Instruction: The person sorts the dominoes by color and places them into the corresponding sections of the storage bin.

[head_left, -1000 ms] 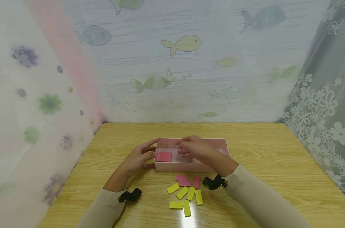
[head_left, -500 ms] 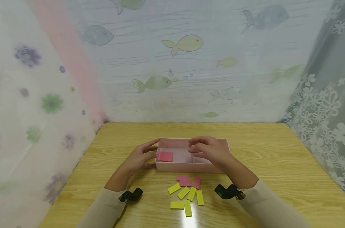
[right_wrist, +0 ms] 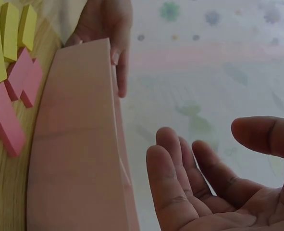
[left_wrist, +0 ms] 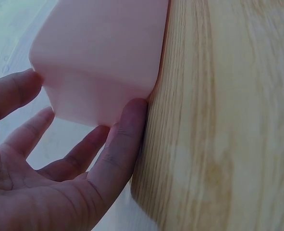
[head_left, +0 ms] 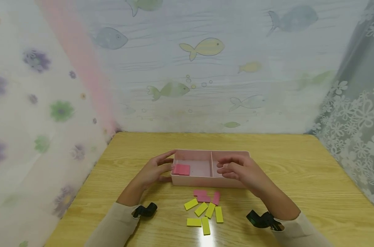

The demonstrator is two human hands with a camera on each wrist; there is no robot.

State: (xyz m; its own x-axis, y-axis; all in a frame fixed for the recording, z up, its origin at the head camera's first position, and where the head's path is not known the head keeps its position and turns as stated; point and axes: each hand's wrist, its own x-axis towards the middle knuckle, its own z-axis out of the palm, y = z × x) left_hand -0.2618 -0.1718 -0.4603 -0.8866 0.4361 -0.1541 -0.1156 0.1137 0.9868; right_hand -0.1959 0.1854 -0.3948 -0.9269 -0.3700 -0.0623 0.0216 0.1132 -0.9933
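A pink two-compartment box sits on the table, split by an upright divider. My left hand holds its left end, thumb low at the near corner and fingers spread along the end wall, as the left wrist view shows. In the left compartment's near-left corner lie pink blocks. Over the right compartment hovers my right hand, fingers loosely bent; in the right wrist view that right hand has nothing between its fingers and thumb.
In front of the box lie a few pink domino-like blocks, two of them together and another to their right. Several yellow blocks are scattered nearer me. Behind the wooden table hangs a curtain printed with fish.
My right hand has moved right, from above the left compartment to above the right one, uncovering the divider. My left hand stays at the box's left end. The blocks have not moved.
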